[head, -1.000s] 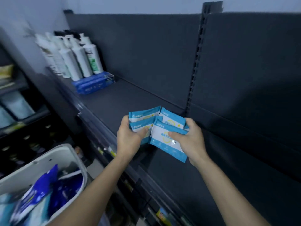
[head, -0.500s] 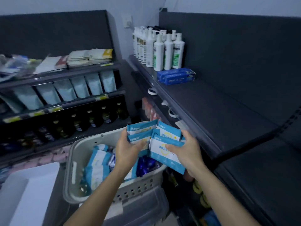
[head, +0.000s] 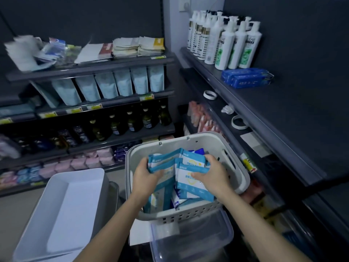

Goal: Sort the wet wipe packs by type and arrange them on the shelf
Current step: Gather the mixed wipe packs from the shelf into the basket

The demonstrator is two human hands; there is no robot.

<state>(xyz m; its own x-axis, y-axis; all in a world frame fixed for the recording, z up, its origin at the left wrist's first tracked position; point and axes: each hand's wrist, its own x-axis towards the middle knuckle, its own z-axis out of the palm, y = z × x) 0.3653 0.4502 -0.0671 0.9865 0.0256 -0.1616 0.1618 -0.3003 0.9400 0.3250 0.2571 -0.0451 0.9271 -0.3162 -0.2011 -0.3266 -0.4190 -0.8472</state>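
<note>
Fingers (head: 209,158) of both hands curl round a fan of at least four teal-and-white wipe packs (head: 190,181). The left hand (head: 145,174) pinches two by their left ends. The right hand (head: 214,176) clamps the others, thumb on the front one. Below the fingers, loose packs (head: 159,197) lie in one grey basket (head: 243,174). Pack print is too blurred to read. Two white bottles (head: 225,48) on the shelf (head: 283,114), up right of the fingers, read "LEAR".

Dimly lit store corner. Dark grey shelving (head: 90,65) lines the left side; a deep dark shelf (head: 283,114) with a dark back panel (head: 302,44) runs along the right. A pale wall strip (head: 173,25) shows between them, above a light grey floor (head: 15,210).
</note>
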